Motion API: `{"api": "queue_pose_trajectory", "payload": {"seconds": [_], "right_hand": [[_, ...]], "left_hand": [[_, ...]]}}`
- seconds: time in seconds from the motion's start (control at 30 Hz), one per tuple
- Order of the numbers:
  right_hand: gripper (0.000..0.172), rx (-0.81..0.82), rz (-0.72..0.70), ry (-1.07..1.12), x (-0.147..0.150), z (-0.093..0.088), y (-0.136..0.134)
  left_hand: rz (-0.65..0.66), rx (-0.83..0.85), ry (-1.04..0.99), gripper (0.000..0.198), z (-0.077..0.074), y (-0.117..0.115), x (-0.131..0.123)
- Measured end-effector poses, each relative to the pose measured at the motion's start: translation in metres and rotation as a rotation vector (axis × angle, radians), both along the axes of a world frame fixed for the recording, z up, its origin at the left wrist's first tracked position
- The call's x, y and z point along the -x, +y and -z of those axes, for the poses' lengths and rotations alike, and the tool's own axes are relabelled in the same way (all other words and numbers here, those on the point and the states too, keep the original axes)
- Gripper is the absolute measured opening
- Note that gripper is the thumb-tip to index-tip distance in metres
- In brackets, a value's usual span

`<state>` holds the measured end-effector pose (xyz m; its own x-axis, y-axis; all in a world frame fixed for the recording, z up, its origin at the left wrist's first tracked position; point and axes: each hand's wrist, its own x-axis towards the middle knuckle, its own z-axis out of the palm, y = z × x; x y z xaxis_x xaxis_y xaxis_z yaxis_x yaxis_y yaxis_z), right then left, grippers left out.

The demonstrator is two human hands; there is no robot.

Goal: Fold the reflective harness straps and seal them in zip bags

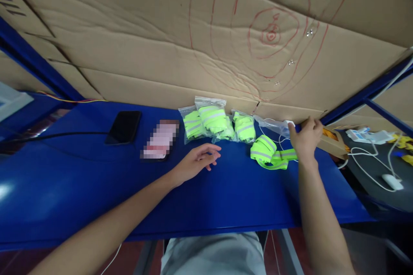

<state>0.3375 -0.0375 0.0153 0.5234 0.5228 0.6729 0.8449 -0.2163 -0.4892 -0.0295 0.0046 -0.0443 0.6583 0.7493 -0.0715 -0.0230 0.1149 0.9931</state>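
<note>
My left hand (197, 162) hovers over the blue table with loosely bent fingers apart and nothing in them. My right hand (305, 138) reaches to the back right, at the foot of the cardboard. Its thumb is apart from the bent fingers, beside a small white object (289, 123) and a clear plastic bag (271, 125); some fingertips are hidden. Just left of that wrist lies a loose neon yellow reflective strap (263, 149), partly rolled, its end passing by the wrist. Several bagged reflective straps (213, 119) lie along the back, with another bagged strap (244, 127) beside them.
A dark phone (123, 127) with a black cable and a second phone (160, 139), its screen lit and blurred out, lie on the blue table (206, 202). Cardboard (145, 51) with red rings stands behind. At right are an open carton (334, 142) and white cables (368, 172).
</note>
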Motion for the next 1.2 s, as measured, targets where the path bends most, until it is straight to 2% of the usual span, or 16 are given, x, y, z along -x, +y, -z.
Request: {"api": "queue_pose_trajectory", "payload": {"seconds": [0.07, 0.13, 0.17, 0.27, 0.33, 0.4, 0.5, 0.6, 0.73, 0.8, 0.87, 0.93, 0.97, 1.07, 1.13, 1.2], "right_hand": [[0.052, 0.028, -0.071, -0.089, 0.037, -0.001, 0.011], [0.049, 0.231, -0.406, -0.124, 0.086, 0.0, 0.03], [0.056, 0.339, -0.53, -0.09, 0.111, 0.002, 0.042], [0.085, 0.496, -0.601, -0.019, 0.164, 0.011, 0.074], [0.078, 0.47, -0.616, -0.011, 0.178, 0.017, 0.081], [0.065, 0.405, -0.622, -0.033, 0.179, 0.021, 0.07], [0.055, 0.291, -0.718, -0.1, 0.168, 0.022, 0.032], [0.053, 0.254, -0.906, -0.103, 0.152, 0.02, -0.003], [0.048, 0.276, -0.951, -0.056, 0.126, 0.018, -0.016], [0.042, 0.322, -1.009, -0.078, 0.118, 0.018, -0.014], [0.037, 0.38, -1.035, -0.129, 0.114, 0.019, -0.012], [0.033, 0.37, -0.946, -0.215, 0.116, 0.023, -0.011], [0.032, 0.338, -0.873, -0.269, 0.119, 0.025, -0.011], [0.029, 0.234, -0.719, -0.383, 0.135, 0.033, -0.016], [0.021, 0.234, -0.758, -0.391, 0.15, 0.038, -0.021], [0.018, 0.297, -0.841, -0.376, 0.165, 0.043, -0.026]], "left_hand": [[-0.037, -0.001, 0.004, 0.035, 0.002, 0.001, -0.002], [-0.109, -0.007, -0.01, 0.033, 0.002, 0.002, -0.003], [-0.155, -0.013, -0.017, 0.032, 0.002, 0.003, -0.003], [-0.316, -0.044, -0.044, 0.029, -0.002, 0.007, 0.0], [-0.417, -0.058, -0.07, 0.027, -0.005, 0.011, 0.004], [-0.505, -0.062, -0.099, 0.026, -0.009, 0.016, 0.008], [-0.607, -0.063, -0.156, 0.032, -0.011, 0.023, 0.011], [-0.574, -0.074, -0.183, 0.035, -0.011, 0.027, 0.014], [-0.579, -0.272, -0.078, 0.034, -0.011, 0.031, 0.021], [-0.463, -0.354, 0.047, 0.031, -0.01, 0.033, 0.024], [-0.242, -0.303, 0.163, 0.031, -0.007, 0.032, 0.024], [-0.046, -0.169, 0.213, 0.035, -0.002, 0.029, 0.021], [-0.005, -0.111, 0.222, 0.037, 0.0, 0.026, 0.019], [-0.076, -0.059, 0.27, 0.04, 0.004, 0.021, 0.014], [-0.121, -0.039, 0.306, 0.039, 0.003, 0.02, 0.015], [-0.07, 0.014, 0.31, 0.036, 0.002, 0.022, 0.017]]}}
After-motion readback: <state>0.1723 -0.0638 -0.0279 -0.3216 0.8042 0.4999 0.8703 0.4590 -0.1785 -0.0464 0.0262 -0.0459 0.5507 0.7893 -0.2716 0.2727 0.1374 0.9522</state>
